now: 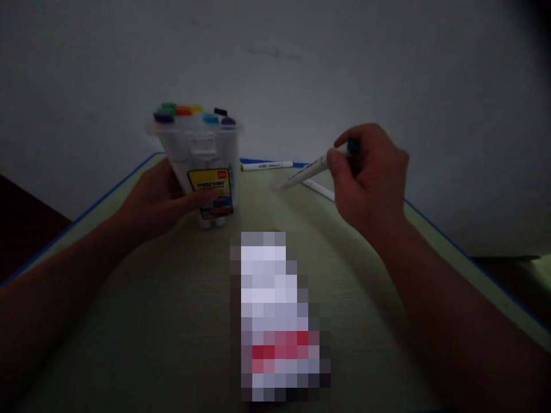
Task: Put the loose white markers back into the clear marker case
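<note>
My left hand [161,198] grips a clear plastic marker box [200,146] low on its side, thumb across the yellow and black label. Several markers stand in the box, with green, orange, yellow, purple, blue and black caps [183,110] at its open top. My right hand [370,178] pinches a white marker [314,168] with a dark green end, held slanted, its lower tip pointing left toward the box. A gap separates this marker from the box. Behind it on the table lie a white marker [267,166] and another white marker [319,190], partly hidden by my right hand.
The pale wooden table [142,298] has a blue edge and reaches back to a white wall [275,74]. Near its front middle lies a blurred-out, pixelated object [271,310], bright white with a red band.
</note>
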`<state>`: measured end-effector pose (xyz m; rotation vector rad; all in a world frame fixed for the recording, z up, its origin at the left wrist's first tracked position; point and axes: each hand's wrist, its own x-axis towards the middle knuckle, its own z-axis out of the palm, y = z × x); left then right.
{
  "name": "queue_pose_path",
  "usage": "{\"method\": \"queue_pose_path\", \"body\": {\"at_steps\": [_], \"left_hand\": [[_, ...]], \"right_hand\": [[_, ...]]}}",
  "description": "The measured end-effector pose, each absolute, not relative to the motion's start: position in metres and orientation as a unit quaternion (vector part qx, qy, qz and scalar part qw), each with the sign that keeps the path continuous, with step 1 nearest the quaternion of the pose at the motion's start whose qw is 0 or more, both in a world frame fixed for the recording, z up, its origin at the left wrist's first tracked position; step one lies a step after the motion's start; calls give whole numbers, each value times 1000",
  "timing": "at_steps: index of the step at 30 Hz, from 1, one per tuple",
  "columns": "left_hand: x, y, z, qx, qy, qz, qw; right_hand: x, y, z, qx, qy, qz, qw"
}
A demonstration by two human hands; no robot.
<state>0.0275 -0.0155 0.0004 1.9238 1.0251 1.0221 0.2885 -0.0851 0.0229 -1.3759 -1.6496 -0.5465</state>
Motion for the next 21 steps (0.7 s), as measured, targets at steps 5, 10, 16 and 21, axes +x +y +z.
{"method": "queue_pose_path", "body": {"at_steps": [5,10,16,21], "left_hand": [[23,-9,-3,750,382,394,370],[20,-8,-3,755,379,385,372],[19,-9,-3,739,388,378,400],[19,-9,-2,743,402,366,389]], "right_hand": [[294,-81,20,-575,-655,-198,448],[292,-82,21,-582,-643,-200,457],[290,-84,23,-592,-642,-169,456],[292,-84,22,-600,-633,-164,461]]}}
